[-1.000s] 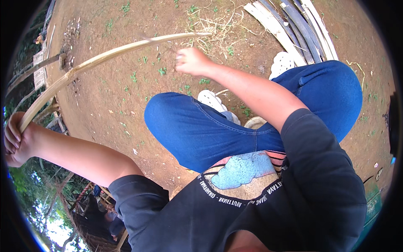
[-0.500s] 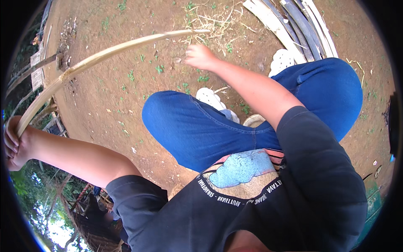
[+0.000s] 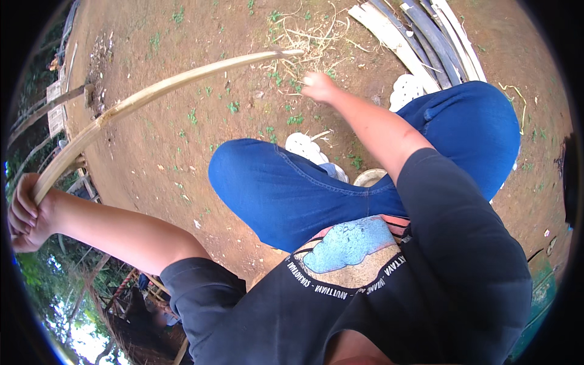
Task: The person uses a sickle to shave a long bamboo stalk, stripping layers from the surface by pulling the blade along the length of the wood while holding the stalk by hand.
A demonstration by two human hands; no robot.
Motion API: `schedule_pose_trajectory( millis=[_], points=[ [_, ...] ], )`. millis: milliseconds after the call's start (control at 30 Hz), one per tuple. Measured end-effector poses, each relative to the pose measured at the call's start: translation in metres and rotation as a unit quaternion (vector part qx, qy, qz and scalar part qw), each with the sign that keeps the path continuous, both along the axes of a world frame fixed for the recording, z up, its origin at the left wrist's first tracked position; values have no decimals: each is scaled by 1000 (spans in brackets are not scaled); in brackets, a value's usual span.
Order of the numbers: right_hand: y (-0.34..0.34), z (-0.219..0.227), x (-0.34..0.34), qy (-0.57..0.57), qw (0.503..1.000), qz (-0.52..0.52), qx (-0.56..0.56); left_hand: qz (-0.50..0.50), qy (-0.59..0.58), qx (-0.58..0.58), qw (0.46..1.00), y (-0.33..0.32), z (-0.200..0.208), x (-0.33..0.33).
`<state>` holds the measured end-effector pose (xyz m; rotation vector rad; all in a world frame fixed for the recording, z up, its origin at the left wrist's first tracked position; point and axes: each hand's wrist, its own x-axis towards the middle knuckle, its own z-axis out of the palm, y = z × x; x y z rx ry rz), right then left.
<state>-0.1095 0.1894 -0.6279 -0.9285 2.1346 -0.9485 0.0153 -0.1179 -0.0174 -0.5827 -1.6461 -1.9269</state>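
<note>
Over bare dirt, my left hand (image 3: 27, 214) clamps the long bamboo strip (image 3: 164, 90); my right hand (image 3: 319, 87) hovers loosely curled, holding nothing, beneath its far end.

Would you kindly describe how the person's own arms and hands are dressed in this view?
Both forearms are bare. The left hand and the right hand wear no gloves, and no rings, watch or bands show. Short black sleeves of a T-shirt with a light blue and tan print cover only the upper arms; the right sleeve ends near the elbow.
</note>
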Motion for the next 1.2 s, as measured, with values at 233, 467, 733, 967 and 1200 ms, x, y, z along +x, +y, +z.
schedule_pose_trajectory(
  millis=[233, 467, 733, 967, 1200],
  points=[
    [-14, 31, 8, 39, 998, 33, -32, 35, -4, 16, 999, -20, 0, 12],
    [-58, 270, 54, -208, 925, 49, -315, 174, -38, 0, 984, -39, 0, 35],
    [-56, 197, 33, -48, 961, 91, -256, 264, -14, 20, 964, -4, -12, 23],
    [-55, 215, 43, 49, 959, 130, -247, 287, -12, 41, 957, -2, -14, 33],
    [-58, 202, 40, -14, 950, 99, -295, 293, -12, 32, 956, -7, -11, 30]
  ],
)
